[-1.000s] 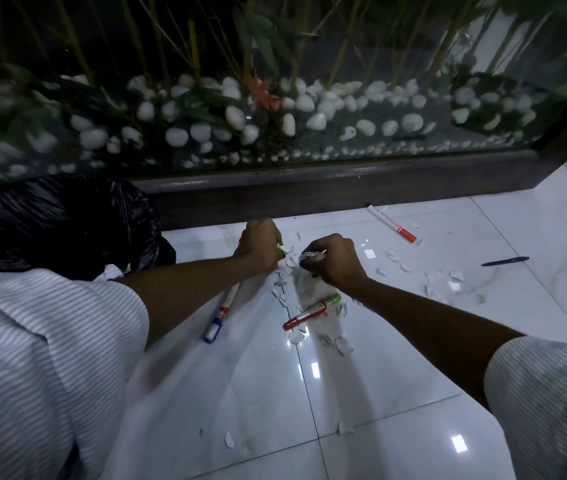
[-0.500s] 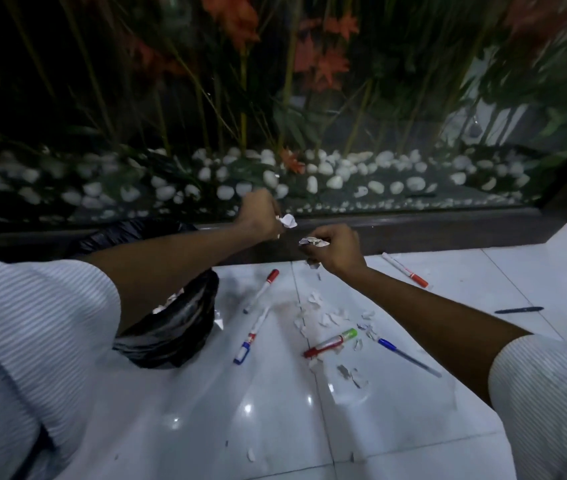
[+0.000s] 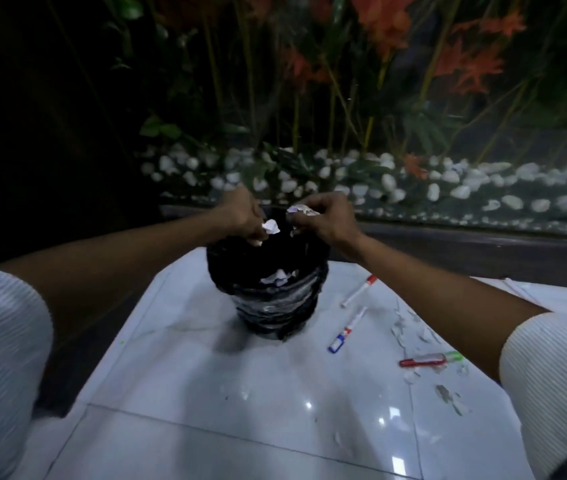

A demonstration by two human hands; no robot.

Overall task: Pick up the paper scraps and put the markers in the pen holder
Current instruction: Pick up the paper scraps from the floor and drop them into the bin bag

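Note:
Both hands hover over the mouth of a black bag-lined bin (image 3: 275,306). My left hand (image 3: 240,216) pinches white paper scraps (image 3: 271,226). My right hand (image 3: 323,218) holds more scraps (image 3: 301,210) between its fingers. White scraps (image 3: 277,277) lie inside the bin. On the white floor to the right lie a red-capped marker (image 3: 358,291), a blue-capped marker (image 3: 346,330) and a red-and-green marker (image 3: 431,359). Loose scraps (image 3: 413,332) are scattered around the markers. No pen holder is in view.
A dark wooden ledge (image 3: 483,244) runs behind the bin, with glass, white pebbles (image 3: 448,188) and plants beyond it. Dark flooring lies to the left of the white tiles (image 3: 240,410). Small scraps (image 3: 450,398) dot the tiles at the right.
Both hands rose from the scrap pile on the floor with scraps in them and moved left to above the bin. The view swung left, bringing the bin to the centre.

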